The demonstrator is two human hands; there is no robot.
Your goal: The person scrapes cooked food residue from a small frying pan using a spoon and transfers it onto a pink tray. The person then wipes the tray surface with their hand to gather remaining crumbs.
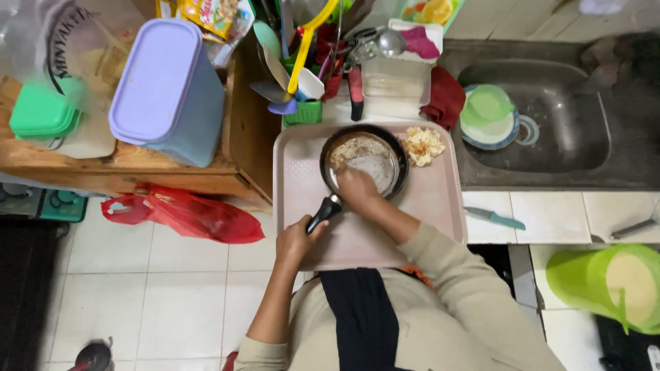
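Squarely on the pink tray [426, 206] sits the small dark frying pan [364, 161], 1 pan only, toward the tray's far half. Runs with its long axis on a diagonal: black handle [324, 211] slanting from the pan's near-left rim down toward the tray's near-left part. Holds remnants of pale cooked food smeared across the inside, thickest along the far-left wall.

Left hand [297, 239] wrapped around the handle's lower end, fingers closed on it, so the pan lies up and to the right of that grip. Right hand [356, 189] reaching in over the pan's near rim, fingers bent down against the inner surface; whether anything is pinched between them cannot be told. Of the 2 hands, the right is the nearer to the pan's bowl, the left out at the end of the handle.

Just right of the pan, touching or nearly touching its rim, a heap of yellowish crumbled food [423, 144] lying on the tray. Beyond the pan, a green caddy of utensils [302, 89] and a clear plastic box [395, 82]. Further right of the pan, a sink [584, 144] with a green bowl [487, 106] stacked on plates. Near-right of the pan, on white tile, a teal-handled knife [495, 218]. Far left of the pan, a lilac-lidded tub [168, 89]; below it, a red plastic bag [185, 214].
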